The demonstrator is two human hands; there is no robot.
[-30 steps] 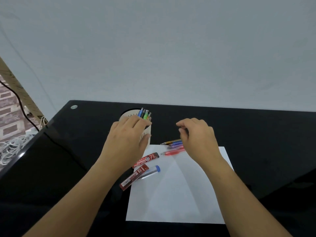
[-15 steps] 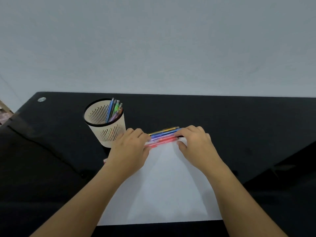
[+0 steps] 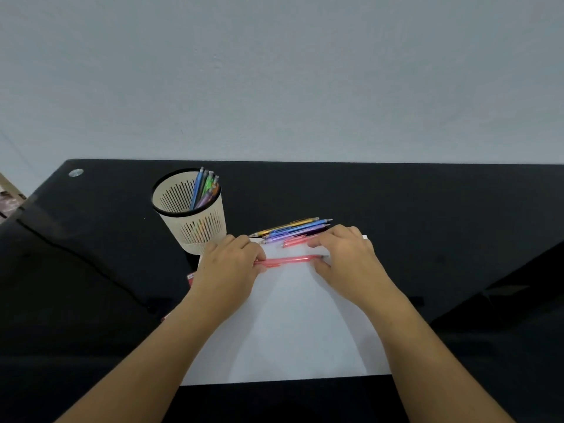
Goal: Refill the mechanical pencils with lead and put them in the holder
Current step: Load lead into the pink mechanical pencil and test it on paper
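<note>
The left hand [image 3: 232,265] grips the butt end of a pink mechanical pencil [image 3: 287,260]. The right hand [image 3: 346,259] pinches its tip end between thumb and fingers. The pencil lies level at mid-frame, over the top of the white sheet [image 3: 290,331].

The step looks like opening the pencil for refilling. It is best kept low over the paper, so a dropped lead shows up, and the ends pulled straight apart without bending the barrel.

- **Held:** one pencil.
- **Loose, just above the hands:** at least four: a second pink pencil [image 3: 294,240], a yellow pencil [image 3: 287,226], a blue pencil [image 3: 305,228] and a purple pencil [image 3: 300,233].
- **Holder [image 3: 171,209], upper left of the hands:** one, with about five pencils, overlapping too much to count exactly.
- **Beside the left hand:** one red lead case [image 3: 190,275] peeks out.
</note>
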